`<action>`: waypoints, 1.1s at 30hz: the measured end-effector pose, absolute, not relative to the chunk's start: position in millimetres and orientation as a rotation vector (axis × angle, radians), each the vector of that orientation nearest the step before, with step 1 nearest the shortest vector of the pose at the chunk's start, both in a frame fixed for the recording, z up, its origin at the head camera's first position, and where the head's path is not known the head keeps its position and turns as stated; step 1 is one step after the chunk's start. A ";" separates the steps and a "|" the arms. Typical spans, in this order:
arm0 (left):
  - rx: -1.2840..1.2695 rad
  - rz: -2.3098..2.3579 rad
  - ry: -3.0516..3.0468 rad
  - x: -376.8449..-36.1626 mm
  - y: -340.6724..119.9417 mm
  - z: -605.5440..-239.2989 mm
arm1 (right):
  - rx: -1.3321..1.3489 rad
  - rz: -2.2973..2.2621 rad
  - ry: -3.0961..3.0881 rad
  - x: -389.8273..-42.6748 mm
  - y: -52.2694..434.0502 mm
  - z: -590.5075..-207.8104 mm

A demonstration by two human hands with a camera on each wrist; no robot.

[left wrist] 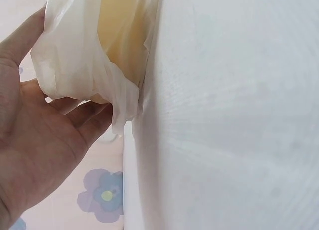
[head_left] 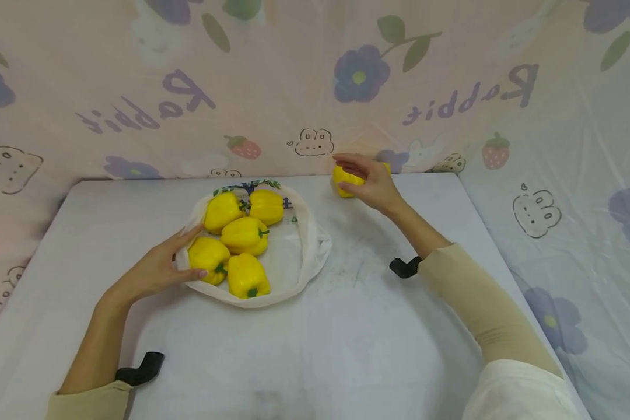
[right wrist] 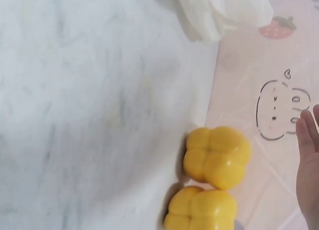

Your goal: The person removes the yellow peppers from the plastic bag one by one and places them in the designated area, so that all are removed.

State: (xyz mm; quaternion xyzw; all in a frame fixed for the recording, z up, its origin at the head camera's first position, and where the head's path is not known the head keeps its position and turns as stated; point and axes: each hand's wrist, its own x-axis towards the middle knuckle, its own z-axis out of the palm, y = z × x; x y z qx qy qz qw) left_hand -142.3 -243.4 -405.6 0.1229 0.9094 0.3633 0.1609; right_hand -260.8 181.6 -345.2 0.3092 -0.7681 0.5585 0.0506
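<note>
A white plastic bag [head_left: 289, 274] lies with its mouth wide and several yellow bell peppers [head_left: 243, 233] inside, some with green stems. My left hand [head_left: 160, 262] holds the bag's left side, thumb at the rim by a pepper; in the left wrist view the fingers of that hand [left wrist: 45, 135] bend around the bag. At the table's back edge, my right hand [head_left: 375, 186] hovers by a yellow bell pepper [head_left: 341, 175], partly hiding it. Two yellow peppers [right wrist: 217, 158] sit side by side in the right wrist view, the right hand [right wrist: 310, 165] apart from them with extended fingers.
The white table [head_left: 315, 361] ends at a patterned curtain [head_left: 294, 76] with rabbits, flowers and strawberries. Faint grey marks show on the tabletop right of the bag. A black band piece [head_left: 142, 368] is at the left wrist, another [head_left: 404, 268] at the right.
</note>
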 end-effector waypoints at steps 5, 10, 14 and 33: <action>0.351 1.021 2.604 -142.1 -243.6 -405.5 | 1.048 1.723 -2.337 -257.9 167.1 -339.8; 0.356 0.997 2.621 -141.1 -246.0 -401.9 | 1.170 1.713 -2.333 -257.9 151.5 -337.1; 0.370 0.995 2.621 -140.5 -247.2 -400.0 | 1.243 1.684 -2.357 -256.3 140.0 -336.5; 0.360 0.992 2.603 -140.5 -240.8 -398.8 | 1.403 1.566 -2.596 -256.1 96.8 -342.5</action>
